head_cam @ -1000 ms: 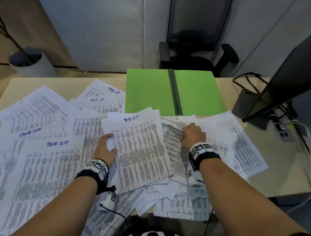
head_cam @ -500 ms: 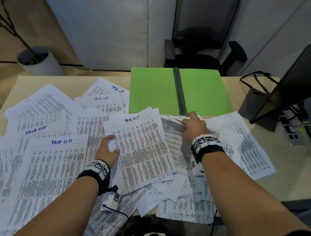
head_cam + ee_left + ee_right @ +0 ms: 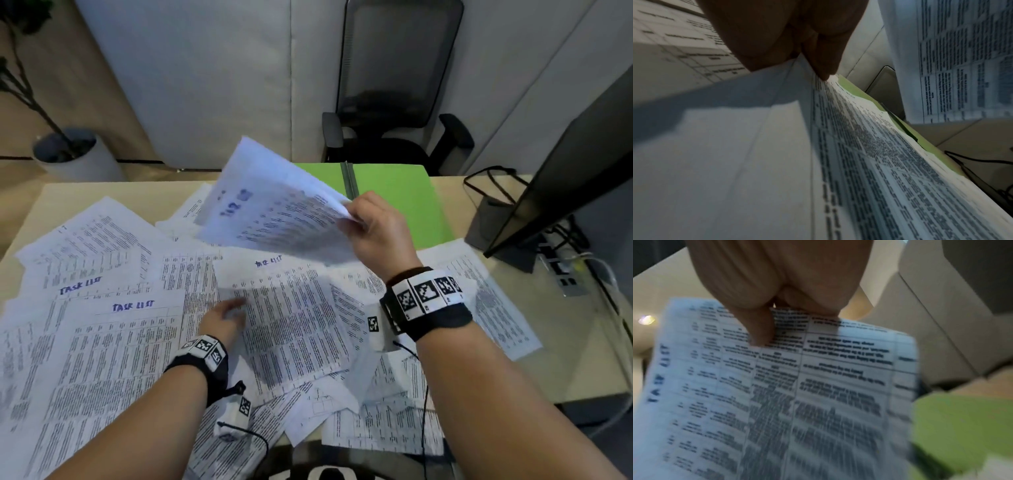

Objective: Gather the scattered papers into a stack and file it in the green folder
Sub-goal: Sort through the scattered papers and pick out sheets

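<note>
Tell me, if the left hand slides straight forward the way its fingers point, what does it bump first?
Probably nothing new: the left hand already pinches the edge of the top task list sheet; beyond lies the green folder.

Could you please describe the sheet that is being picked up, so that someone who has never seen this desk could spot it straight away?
Start at the open green folder at the desk's far edge. Just in front of its left half, the right hand pinches one printed sheet by its edge. Unlike the other papers, which lie flat on the desk, this one is raised in the air and curling.

One green folder [image 3: 404,202], perhaps fifteen papers [image 3: 113,342]
</note>
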